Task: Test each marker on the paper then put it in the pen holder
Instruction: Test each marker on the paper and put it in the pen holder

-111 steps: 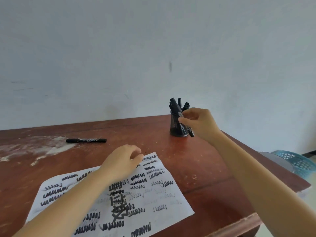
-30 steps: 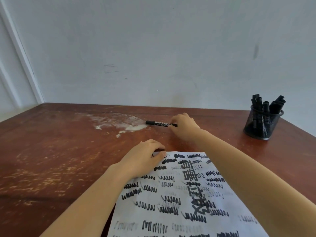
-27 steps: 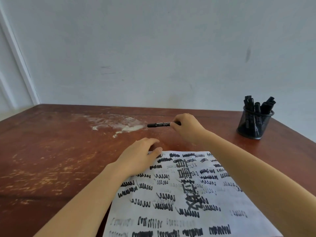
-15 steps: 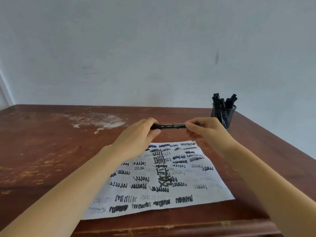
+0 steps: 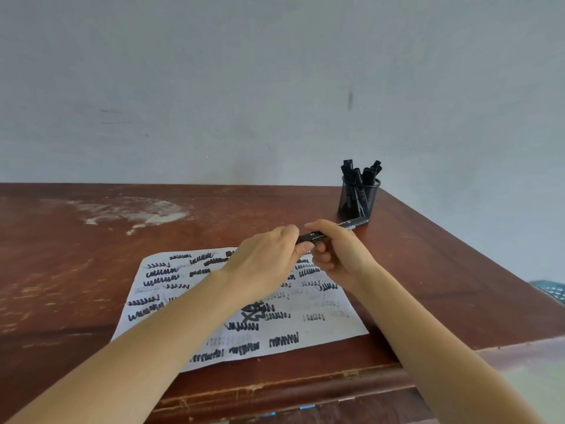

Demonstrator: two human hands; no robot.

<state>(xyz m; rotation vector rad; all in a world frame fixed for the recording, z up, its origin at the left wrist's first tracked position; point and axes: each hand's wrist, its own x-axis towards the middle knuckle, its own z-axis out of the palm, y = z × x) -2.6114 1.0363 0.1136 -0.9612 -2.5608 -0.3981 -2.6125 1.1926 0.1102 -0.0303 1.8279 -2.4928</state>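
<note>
Both hands hold one black marker [image 5: 318,236] level above the far edge of the white paper [image 5: 330,319], which is covered in black scribbles. My left hand [image 5: 269,258] grips the marker's left end, and that end is hidden in the fingers. My right hand [image 5: 339,255] wraps around the barrel, whose right end sticks out toward the black mesh pen holder [image 5: 359,197]. Several black markers stand in that holder near the table's far right corner.
The worn red-brown wooden table [image 5: 91,270] has a pale scuffed patch [image 5: 131,209] at the back left. A plain wall rises behind it. A teal basket [image 5: 550,290] shows past the table's right edge. The table's front edge lies just under my forearms.
My right hand picked the marker off the table at the back and brought it over the paper. My left hand left the paper and took the marker's left end; both hands moved closer together.
</note>
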